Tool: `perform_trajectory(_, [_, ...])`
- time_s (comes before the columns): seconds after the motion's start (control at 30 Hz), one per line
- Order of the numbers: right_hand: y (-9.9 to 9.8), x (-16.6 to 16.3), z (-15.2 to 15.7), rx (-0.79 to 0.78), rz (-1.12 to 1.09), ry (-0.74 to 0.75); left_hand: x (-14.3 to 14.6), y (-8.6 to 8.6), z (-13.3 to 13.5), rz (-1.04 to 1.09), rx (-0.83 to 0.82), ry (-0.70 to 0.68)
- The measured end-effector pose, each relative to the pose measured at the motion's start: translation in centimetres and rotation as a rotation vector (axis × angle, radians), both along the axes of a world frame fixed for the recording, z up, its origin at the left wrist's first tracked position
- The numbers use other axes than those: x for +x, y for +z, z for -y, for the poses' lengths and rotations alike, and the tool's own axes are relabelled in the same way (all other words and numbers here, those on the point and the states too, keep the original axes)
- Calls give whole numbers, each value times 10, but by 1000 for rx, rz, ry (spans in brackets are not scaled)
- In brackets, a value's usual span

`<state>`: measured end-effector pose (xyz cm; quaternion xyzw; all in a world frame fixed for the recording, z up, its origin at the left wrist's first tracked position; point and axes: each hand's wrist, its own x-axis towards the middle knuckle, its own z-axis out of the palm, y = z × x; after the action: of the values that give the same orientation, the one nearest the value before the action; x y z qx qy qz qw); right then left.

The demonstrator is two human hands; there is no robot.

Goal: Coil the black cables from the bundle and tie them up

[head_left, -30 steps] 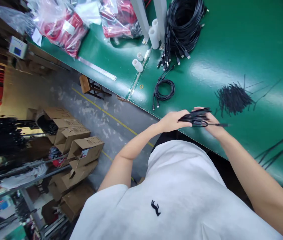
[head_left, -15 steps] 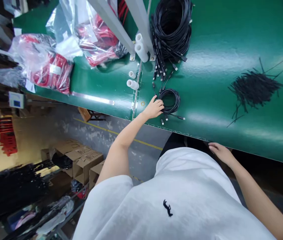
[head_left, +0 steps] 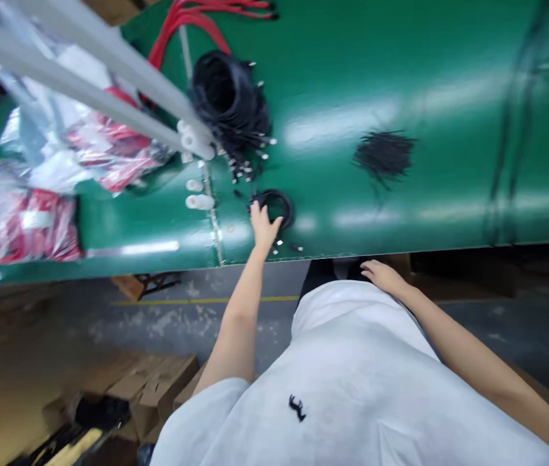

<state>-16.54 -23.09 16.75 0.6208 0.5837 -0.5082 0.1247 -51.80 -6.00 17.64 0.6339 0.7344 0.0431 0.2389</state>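
Note:
My left hand (head_left: 263, 228) lies at the left side of a small coil of black cable (head_left: 288, 208) near the table's front edge. Its thumb is spread away from the fingers, which touch the coil's left part. Small metal-tipped plugs (head_left: 296, 247) stick out below the coil. Behind it stands a large bundle of black coiled cables (head_left: 252, 110), plug ends toward me. My right hand (head_left: 383, 275) hangs below the table edge by my lap, fingers loosely stretched, holding nothing that I can see.
A pile of thin black ties (head_left: 385, 154) lies on the green table (head_left: 439, 213) to the right. White posts (head_left: 123, 71), short white tubes (head_left: 200, 202) and plastic bags of red items (head_left: 36, 223) occupy the left. Red cables (head_left: 196, 19) lie at the back.
The view has swung to the right, so the table things appear further left. My left hand's thumb has spread from its fingers at the coil. My right hand stays below the edge.

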Motion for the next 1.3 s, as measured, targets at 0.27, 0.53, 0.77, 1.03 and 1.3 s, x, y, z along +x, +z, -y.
perform_trajectory(0.27, [-3,165,7,-38,444,-349,22,25,46,66,318,179])
perform_trajectory(0.53, [-13,234,4,167,512,-388,225,43,170,425,-93,-142])
perform_trajectory(0.77, [-17,258,1,340,483,-284,339,56,197,472,-365,-621])
perform_trajectory(1.03, [-23,269,-24,360,429,-341,351,52,223,388,-419,-729])
perform_trajectory(1.3, [-21,269,-46,310,181,-488,293,35,294,466,-454,-375])
